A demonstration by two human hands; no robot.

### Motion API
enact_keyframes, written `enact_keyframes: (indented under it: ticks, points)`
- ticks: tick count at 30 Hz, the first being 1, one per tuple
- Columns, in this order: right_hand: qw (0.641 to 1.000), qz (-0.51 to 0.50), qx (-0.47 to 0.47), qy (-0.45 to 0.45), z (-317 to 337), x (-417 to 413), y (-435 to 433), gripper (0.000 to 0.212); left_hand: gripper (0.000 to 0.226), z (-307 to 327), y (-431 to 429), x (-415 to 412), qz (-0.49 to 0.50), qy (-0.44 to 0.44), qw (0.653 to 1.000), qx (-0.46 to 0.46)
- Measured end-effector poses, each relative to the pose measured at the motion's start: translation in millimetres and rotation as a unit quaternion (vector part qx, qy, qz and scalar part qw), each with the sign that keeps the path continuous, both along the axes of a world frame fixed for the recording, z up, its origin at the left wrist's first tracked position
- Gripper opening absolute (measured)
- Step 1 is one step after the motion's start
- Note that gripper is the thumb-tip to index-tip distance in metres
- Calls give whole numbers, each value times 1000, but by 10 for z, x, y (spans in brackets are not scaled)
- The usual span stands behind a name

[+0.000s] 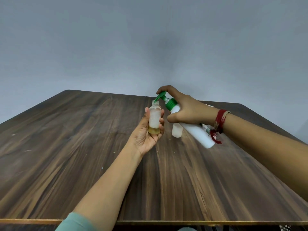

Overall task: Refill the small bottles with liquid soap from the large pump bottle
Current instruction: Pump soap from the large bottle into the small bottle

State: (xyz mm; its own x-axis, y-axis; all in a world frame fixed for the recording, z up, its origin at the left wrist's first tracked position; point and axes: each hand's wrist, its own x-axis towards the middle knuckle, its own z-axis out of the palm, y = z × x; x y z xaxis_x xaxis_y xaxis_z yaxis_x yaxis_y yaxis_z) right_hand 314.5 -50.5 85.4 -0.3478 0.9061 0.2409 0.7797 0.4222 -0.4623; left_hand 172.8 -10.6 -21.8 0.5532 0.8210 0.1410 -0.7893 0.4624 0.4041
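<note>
My left hand [146,132] grips a small clear bottle [154,120] upright above the table; its cap is off and a little yellowish soap lies at its bottom. My right hand [185,108] holds the large white pump bottle [198,135] tilted to the left, with a finger resting on its green pump head [162,95]. The green spout sits right at the small bottle's open mouth. A second small white bottle [177,130] stands on the table just behind, partly hidden by the pump bottle.
The dark wooden table [83,147] fills the lower view, with its front edge near me. A plain grey wall rises behind it. A small white object [210,106] peeks out behind my right wrist at the far table edge.
</note>
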Motion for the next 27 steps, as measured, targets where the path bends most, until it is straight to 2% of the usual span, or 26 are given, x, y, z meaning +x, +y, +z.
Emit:
enact_keyframes:
  ticks: [2, 4, 8, 11, 13, 17, 27]
  points:
    - [1000, 0, 9, -4, 5, 9, -6, 64, 92, -21, 22, 2, -4, 5, 1000, 10]
    - [1000, -4, 17, -8, 10, 11, -6, 59, 91, -22, 15, 9, -12, 8, 1000, 14]
    - [1000, -5, 9, -2, 5, 15, -7, 59, 59, -14, 0, 23, 0, 25, 1000, 2]
    - [1000, -4, -8, 13, -7, -7, -16, 72, 51, -1, 3, 16, 11, 30, 999, -7]
    - [1000, -3, -19, 14, -26, -19, -9, 80, 57, -6, 3, 7, 11, 21, 1000, -7]
    - [1000, -4, -19, 14, -32, -18, -8, 75, 87, -13, 9, -2, -3, 2, 1000, 7]
    - [999, -24, 12, 18, -39, -16, -39, 59, 100, -23, 12, 6, 6, 31, 999, 16]
